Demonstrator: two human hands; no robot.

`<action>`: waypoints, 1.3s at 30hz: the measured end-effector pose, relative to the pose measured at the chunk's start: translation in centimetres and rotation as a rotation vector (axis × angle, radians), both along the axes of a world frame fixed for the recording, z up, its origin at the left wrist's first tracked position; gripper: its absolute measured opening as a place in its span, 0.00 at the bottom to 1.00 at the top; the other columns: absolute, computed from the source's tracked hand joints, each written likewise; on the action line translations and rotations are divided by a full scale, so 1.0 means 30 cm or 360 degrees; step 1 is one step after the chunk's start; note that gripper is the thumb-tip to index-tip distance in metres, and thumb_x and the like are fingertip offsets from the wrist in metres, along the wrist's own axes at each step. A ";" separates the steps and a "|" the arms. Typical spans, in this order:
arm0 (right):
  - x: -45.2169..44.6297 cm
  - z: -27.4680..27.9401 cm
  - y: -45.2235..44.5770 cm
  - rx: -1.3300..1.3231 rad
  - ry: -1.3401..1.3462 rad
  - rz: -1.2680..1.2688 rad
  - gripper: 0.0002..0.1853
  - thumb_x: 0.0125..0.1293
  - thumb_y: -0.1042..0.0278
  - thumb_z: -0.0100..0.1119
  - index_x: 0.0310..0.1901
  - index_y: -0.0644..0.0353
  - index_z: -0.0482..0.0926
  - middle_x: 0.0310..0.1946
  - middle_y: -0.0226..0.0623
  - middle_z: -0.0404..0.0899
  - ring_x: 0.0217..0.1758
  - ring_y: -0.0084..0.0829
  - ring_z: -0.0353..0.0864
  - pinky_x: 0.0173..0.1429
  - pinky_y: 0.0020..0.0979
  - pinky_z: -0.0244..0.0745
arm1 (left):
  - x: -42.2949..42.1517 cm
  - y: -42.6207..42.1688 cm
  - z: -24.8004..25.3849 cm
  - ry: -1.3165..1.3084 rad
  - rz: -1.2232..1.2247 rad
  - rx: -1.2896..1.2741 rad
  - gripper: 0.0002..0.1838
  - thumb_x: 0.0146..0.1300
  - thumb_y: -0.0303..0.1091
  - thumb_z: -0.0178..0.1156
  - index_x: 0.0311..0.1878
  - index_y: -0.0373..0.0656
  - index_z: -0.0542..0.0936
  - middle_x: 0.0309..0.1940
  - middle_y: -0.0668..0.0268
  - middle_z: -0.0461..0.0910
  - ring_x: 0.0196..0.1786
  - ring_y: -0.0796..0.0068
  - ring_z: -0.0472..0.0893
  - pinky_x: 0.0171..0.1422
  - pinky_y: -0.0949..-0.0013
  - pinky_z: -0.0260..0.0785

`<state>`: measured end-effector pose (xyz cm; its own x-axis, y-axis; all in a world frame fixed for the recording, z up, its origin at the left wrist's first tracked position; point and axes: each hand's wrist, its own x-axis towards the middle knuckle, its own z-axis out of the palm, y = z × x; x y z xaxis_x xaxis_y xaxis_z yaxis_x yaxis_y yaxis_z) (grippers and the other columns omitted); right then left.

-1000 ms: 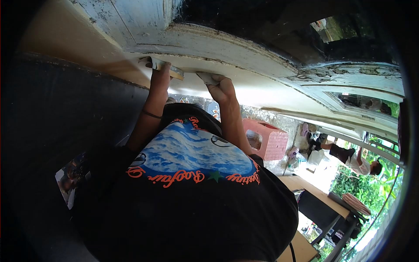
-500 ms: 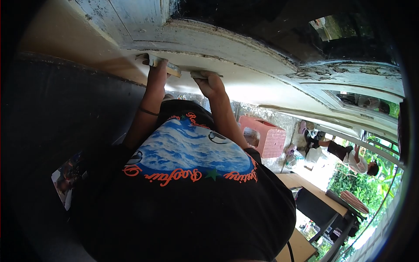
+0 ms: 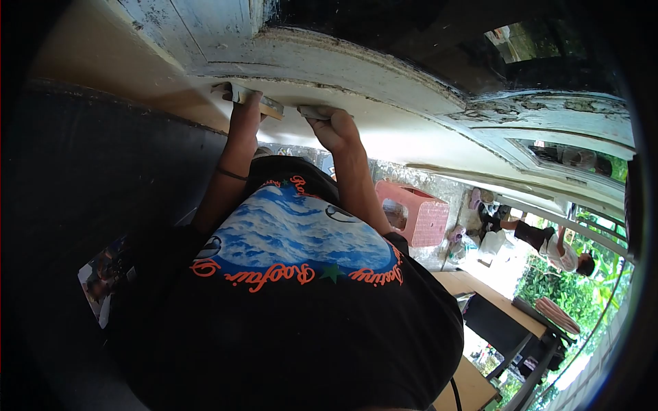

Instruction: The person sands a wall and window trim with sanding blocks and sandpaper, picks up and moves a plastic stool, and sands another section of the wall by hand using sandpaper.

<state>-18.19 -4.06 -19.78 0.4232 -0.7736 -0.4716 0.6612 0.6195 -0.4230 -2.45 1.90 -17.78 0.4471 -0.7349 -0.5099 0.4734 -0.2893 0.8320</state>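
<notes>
My left hand (image 3: pixel 248 113) is closed around a flat, board-like tool (image 3: pixel 272 108) with a pale long edge and a greyish end, held close to the cream wall below the wooden frame. To its right, my right hand (image 3: pixel 336 129) grips a thin flat scraper (image 3: pixel 313 111), its face lying near or against the same wall (image 3: pixel 397 133). I cannot tell whether the blade touches the surface. The fingertips of both hands are partly hidden behind the tools and my own hands.
A weathered wooden window frame (image 3: pixel 384 65) with dark glass runs above the wall. A pink plastic stool (image 3: pixel 428 218) stands at my right. Further off are a person (image 3: pixel 541 243), bags (image 3: pixel 495 245) and a wooden table (image 3: pixel 507 312). A dark surface (image 3: pixel 103 178) lies at my left.
My right hand has tilted and shifted slightly up the wall, carrying the scraper a little toward the frame and the left. My left hand has barely moved.
</notes>
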 end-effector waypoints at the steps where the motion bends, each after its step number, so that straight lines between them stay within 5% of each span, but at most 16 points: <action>1: 0.003 0.030 -0.005 0.0002 -0.0005 0.0002 0.20 0.58 0.83 0.28 0.55 0.76 0.51 0.53 0.58 0.56 0.55 0.53 0.61 0.60 0.46 0.63 | 0.005 0.000 -0.012 -0.0005 0.0002 0.0002 0.23 0.55 0.42 0.50 0.53 0.43 0.65 0.47 0.64 0.68 0.48 0.71 0.70 0.50 0.67 0.63; 8: 0.023 -0.043 -0.009 0.0029 0.0091 0.0037 0.22 0.55 0.83 0.30 0.55 0.66 0.55 0.54 0.49 0.56 0.56 0.46 0.59 0.58 0.48 0.59 | 0.004 -0.005 -0.018 0.0058 0.0046 -0.0008 0.21 0.55 0.40 0.52 0.52 0.43 0.67 0.47 0.65 0.69 0.49 0.73 0.70 0.50 0.67 0.64; 16: -0.066 0.073 -0.019 -0.0035 0.0084 -0.0063 0.18 0.57 0.82 0.29 0.51 0.74 0.57 0.50 0.55 0.60 0.53 0.50 0.63 0.56 0.47 0.65 | -0.003 -0.005 -0.021 0.0075 0.0103 -0.0067 0.22 0.55 0.40 0.53 0.52 0.42 0.67 0.49 0.65 0.68 0.51 0.73 0.69 0.51 0.67 0.65; 23: -0.034 -0.184 -0.035 0.0049 0.0297 -0.0047 0.20 0.56 0.81 0.31 0.53 0.65 0.59 0.51 0.49 0.62 0.52 0.45 0.65 0.52 0.46 0.66 | 0.011 -0.010 -0.033 0.0072 -0.0004 -0.0023 0.22 0.55 0.40 0.53 0.52 0.42 0.67 0.49 0.65 0.68 0.51 0.73 0.69 0.51 0.67 0.66; 27: -0.029 0.105 0.010 -0.0024 -0.0060 0.0031 0.20 0.58 0.83 0.29 0.54 0.71 0.54 0.53 0.53 0.58 0.56 0.49 0.61 0.59 0.46 0.64 | 0.006 -0.001 -0.008 0.0070 0.0038 0.0009 0.23 0.55 0.41 0.53 0.53 0.42 0.67 0.50 0.64 0.68 0.50 0.73 0.69 0.49 0.69 0.67; 34: 0.019 -0.128 0.000 -0.0166 0.0135 0.0044 0.21 0.55 0.84 0.31 0.54 0.70 0.55 0.53 0.51 0.59 0.57 0.46 0.61 0.60 0.45 0.62 | 0.011 -0.001 -0.024 0.0055 0.0034 -0.0037 0.21 0.55 0.41 0.53 0.51 0.41 0.68 0.47 0.65 0.69 0.50 0.73 0.70 0.49 0.69 0.67; 39: -0.073 -0.005 -0.008 -0.0083 0.0088 0.0021 0.21 0.57 0.84 0.31 0.54 0.70 0.56 0.52 0.52 0.60 0.55 0.48 0.63 0.57 0.45 0.66 | 0.001 -0.002 -0.003 0.0046 0.0040 -0.0013 0.21 0.55 0.41 0.53 0.50 0.41 0.68 0.46 0.65 0.69 0.49 0.72 0.70 0.51 0.69 0.66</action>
